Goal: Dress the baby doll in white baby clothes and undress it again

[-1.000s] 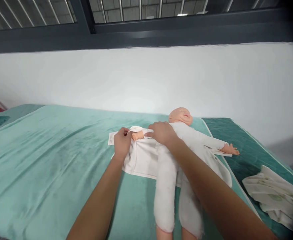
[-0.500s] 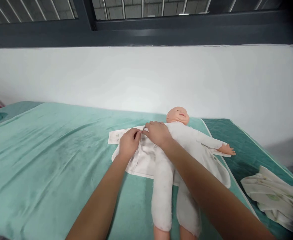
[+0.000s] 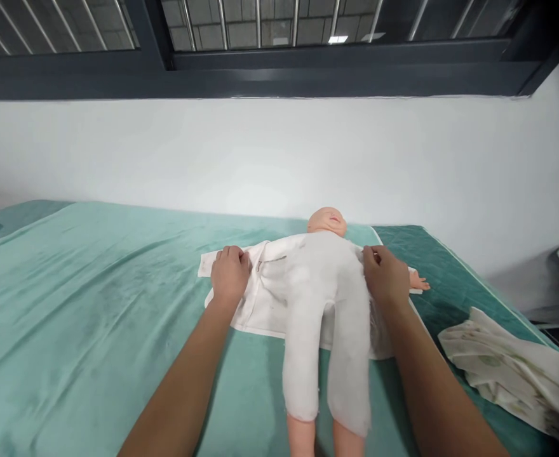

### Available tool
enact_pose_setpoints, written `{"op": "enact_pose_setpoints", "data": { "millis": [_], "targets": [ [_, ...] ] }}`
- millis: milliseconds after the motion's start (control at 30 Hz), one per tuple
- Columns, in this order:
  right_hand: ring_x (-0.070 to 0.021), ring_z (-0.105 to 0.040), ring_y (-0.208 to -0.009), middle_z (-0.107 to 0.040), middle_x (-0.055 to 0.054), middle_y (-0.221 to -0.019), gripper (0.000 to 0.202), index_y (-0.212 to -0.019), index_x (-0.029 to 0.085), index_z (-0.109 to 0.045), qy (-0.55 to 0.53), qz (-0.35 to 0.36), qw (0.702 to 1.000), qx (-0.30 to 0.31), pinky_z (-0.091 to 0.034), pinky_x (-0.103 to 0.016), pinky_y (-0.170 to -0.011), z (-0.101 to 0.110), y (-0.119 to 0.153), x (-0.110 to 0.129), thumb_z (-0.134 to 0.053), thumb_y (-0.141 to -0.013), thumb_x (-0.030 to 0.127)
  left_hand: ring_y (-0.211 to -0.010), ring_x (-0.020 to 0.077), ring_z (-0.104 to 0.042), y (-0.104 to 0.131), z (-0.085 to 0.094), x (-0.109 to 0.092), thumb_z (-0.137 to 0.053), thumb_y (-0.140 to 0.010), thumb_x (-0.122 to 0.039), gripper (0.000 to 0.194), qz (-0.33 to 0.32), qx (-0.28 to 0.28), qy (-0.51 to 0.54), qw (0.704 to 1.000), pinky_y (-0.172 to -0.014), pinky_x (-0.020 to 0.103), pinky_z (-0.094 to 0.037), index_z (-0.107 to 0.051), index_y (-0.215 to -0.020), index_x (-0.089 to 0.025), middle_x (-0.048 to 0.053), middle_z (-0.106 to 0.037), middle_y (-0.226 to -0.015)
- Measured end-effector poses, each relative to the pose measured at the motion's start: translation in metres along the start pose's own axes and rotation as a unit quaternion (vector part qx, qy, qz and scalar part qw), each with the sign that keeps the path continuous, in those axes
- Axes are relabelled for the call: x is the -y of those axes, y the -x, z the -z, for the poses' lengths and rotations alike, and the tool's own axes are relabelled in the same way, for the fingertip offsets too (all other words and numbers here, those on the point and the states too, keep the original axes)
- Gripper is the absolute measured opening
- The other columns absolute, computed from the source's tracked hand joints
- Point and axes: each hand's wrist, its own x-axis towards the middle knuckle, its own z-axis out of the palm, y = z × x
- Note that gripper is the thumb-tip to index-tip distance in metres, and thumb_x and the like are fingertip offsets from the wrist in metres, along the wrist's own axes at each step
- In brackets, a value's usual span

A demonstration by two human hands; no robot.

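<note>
A baby doll (image 3: 327, 266) with a white soft body lies face up on the green cover, its legs toward me. Beneath it a white baby shirt (image 3: 265, 304) is spread out with its front open. My left hand (image 3: 232, 271) is closed on the shirt's left sleeve, past whose cuff no doll hand shows. At the doll's other side, my right hand (image 3: 385, 274) pinches the shirt near the shoulder, its grip partly hidden. The doll's hand (image 3: 419, 280) sticks out of the right sleeve.
A crumpled white patterned cloth (image 3: 508, 368) lies at the right on a darker green cover (image 3: 403, 244). Behind the light green cover (image 3: 117, 304) rises a white wall (image 3: 213, 158), with a dark-framed barred window (image 3: 260, 82) above.
My right hand has moved away from my left hand, across the doll to the shirt's right side. My left hand has shifted slightly left along the sleeve. The view has shifted a little.
</note>
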Motion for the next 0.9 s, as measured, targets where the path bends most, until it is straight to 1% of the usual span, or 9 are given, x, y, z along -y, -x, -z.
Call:
{"op": "enact_pose_setpoints", "data": {
  "millis": [133,233,300,400,533,633,733,800,900],
  "targets": [
    [-0.0251,-0.062,-0.075,-0.071,-0.012,-0.083,0.04,-0.103,0.022,-0.069,0.097,0.021,0.993,0.057,-0.032,-0.031,-0.062,0.002,0.003,-0.001,-0.037,-0.097,0.046,-0.091,0.0248,-0.059,0.005,0.003,-0.003,-0.042,-0.097,-0.034,0.019,-0.014,0.0,0.022,1.0,-0.071,0.035,-0.043,-0.056,-0.091,-0.022,0.007,-0.065,-0.093],
    [-0.0264,-0.064,-0.077,-0.071,-0.012,-0.087,0.04,-0.112,0.023,-0.066,0.099,0.046,0.992,0.068,-0.034,-0.032,-0.064,0.006,0.004,0.0,-0.036,-0.098,0.044,-0.096,0.0253,-0.06,0.009,0.004,-0.003,-0.044,-0.097,-0.036,0.02,-0.02,-0.013,0.007,1.0,-0.075,0.035,-0.044,-0.058,-0.092,-0.022,0.007,-0.065,-0.096],
    [-0.0284,-0.065,-0.081,-0.072,-0.012,-0.09,0.043,-0.116,0.023,-0.064,0.061,0.022,0.995,0.08,-0.037,-0.034,-0.067,0.006,0.002,-0.002,-0.035,-0.097,0.049,-0.1,0.0263,-0.059,0.01,0.003,-0.004,-0.047,-0.096,-0.038,0.02,-0.02,-0.019,-0.01,1.0,-0.08,0.035,-0.045,-0.06,-0.096,-0.022,0.008,-0.065,-0.1],
    [-0.0309,-0.066,-0.089,-0.073,-0.013,-0.098,0.051,-0.122,0.024,-0.061,-0.014,-0.014,0.992,0.128,-0.041,-0.037,-0.072,0.002,-0.001,-0.006,-0.033,-0.095,0.057,-0.104,0.0277,-0.057,0.012,0.003,-0.005,-0.05,-0.095,-0.037,0.021,-0.025,-0.005,-0.037,0.999,-0.086,0.037,-0.045,-0.062,-0.103,-0.022,0.009,-0.064,-0.105],
    [-0.0324,-0.065,-0.098,-0.073,-0.012,-0.104,0.062,-0.134,0.025,-0.053,-0.094,-0.015,0.979,0.18,-0.044,-0.041,-0.082,-0.003,-0.001,-0.005,-0.034,-0.092,0.066,-0.103,0.0262,-0.056,0.013,0.004,-0.01,-0.043,-0.097,-0.027,0.021,-0.035,-0.008,-0.045,0.998,-0.086,0.036,-0.045,-0.064,-0.098,-0.022,0.008,-0.064,-0.104],
    [-0.0289,-0.065,-0.094,-0.072,-0.008,-0.097,0.065,-0.138,0.026,-0.049,-0.157,0.013,0.968,0.193,-0.045,-0.039,-0.082,-0.003,0.007,0.002,-0.037,-0.09,0.068,-0.101,0.0257,-0.056,0.014,0.006,-0.013,-0.041,-0.097,-0.025,0.023,-0.044,-0.037,-0.027,0.998,-0.085,0.036,-0.045,-0.063,-0.096,-0.021,0.008,-0.064,-0.101],
    [-0.0236,-0.064,-0.084,-0.069,-0.003,-0.089,0.064,-0.139,0.027,-0.048,-0.214,0.051,0.953,0.21,-0.046,-0.035,-0.079,-0.005,0.017,0.011,-0.04,-0.09,0.068,-0.099,0.0249,-0.057,0.014,0.007,-0.015,-0.04,-0.097,-0.024,0.022,-0.051,-0.037,0.007,0.998,-0.085,0.036,-0.044,-0.061,-0.095,-0.022,0.008,-0.065,-0.099],
    [-0.0214,-0.063,-0.085,-0.068,-0.002,-0.091,0.063,-0.139,0.027,-0.047,-0.244,0.072,0.94,0.229,-0.047,-0.034,-0.08,-0.009,0.023,0.017,-0.043,-0.09,0.066,-0.098,0.0241,-0.057,0.014,0.008,-0.015,-0.039,-0.097,-0.025,0.02,-0.051,-0.03,0.041,0.997,-0.084,0.035,-0.044,-0.06,-0.096,-0.022,0.007,-0.064,-0.099],
    [-0.0215,-0.061,-0.095,-0.066,-0.005,-0.106,0.063,-0.141,0.026,-0.045,-0.271,0.098,0.921,0.263,-0.045,-0.036,-0.09,-0.018,0.028,0.022,-0.044,-0.091,0.064,-0.099,0.0234,-0.057,0.014,0.007,-0.014,-0.04,-0.097,-0.027,0.019,-0.049,-0.03,0.093,0.994,-0.086,0.035,-0.045,-0.058,-0.097,-0.022,0.007,-0.063,-0.1]
  ]
}}
